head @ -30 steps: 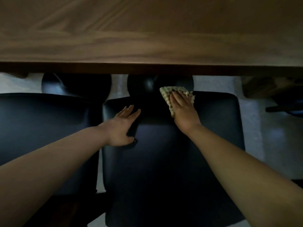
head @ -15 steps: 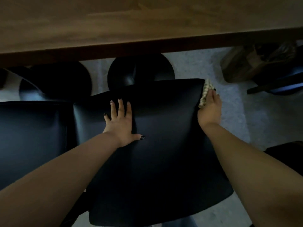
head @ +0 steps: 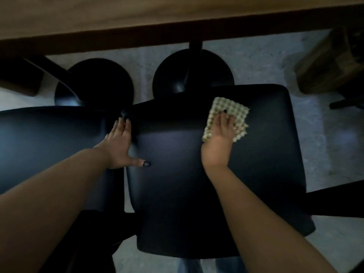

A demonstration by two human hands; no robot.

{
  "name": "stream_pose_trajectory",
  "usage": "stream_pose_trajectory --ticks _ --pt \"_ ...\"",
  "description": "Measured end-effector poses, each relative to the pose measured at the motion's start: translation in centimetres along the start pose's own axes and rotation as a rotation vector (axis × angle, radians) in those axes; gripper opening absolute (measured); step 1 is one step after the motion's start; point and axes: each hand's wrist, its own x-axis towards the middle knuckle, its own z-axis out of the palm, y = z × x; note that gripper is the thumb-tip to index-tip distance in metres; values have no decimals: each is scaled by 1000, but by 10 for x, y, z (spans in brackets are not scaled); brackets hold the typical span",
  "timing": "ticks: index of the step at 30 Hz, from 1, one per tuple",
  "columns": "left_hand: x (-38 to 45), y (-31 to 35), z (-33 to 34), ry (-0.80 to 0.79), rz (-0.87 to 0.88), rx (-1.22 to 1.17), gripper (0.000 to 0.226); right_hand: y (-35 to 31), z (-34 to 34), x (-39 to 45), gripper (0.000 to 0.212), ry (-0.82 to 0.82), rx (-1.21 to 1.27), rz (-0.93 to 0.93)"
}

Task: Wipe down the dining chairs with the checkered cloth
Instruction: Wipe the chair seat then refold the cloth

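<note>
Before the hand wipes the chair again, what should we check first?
1. Checkered cloth lies flat on the chair seat: ok.
2. Right hand presses on the cloth: ok.
3. Left hand steadies the seat's left edge: ok.
4. Wooden table edge is clear of the hands: ok.
5. Seat already clean: cannot tell, too dark.

Dining room — wooden table, black chairs.
</note>
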Motion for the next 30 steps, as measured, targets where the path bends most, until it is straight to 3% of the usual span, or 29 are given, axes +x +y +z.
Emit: stream_pose_trajectory --ticks 3,6,11,15,18,22,26,27,30 --pt "10 0 3 -29 -34 -109 163 -48 26 -12 77 -80 -38 -64" --pt "13 -19 2 -26 16 -10 161 -84 44 -13 78 -165 -112 -176" --pt "13 -36 -4 17 27 130 146 -117 55 -12 74 -300 -190 -606" --pt "13 -35 -4 25 20 93 141 -133 60 -16 70 -360 -227 -678" --pt "13 -35 -5 41 -3 0 135 -130 64 -26 63 -393 -219 -783" --pt "16 -34 -7 43 9 -16 118 -93 58 -46 60 -544 -307 -1152" --pt "12 -32 -7 26 7 81 125 -53 44 -58 50 -679 -403 -1490" --pt "11 -31 -6 11 12 125 131 -54 40 -49 47 -689 -316 -1513" --pt "9 -28 -8 -41 15 210 147 -66 24 7 41 -627 -156 -1213"
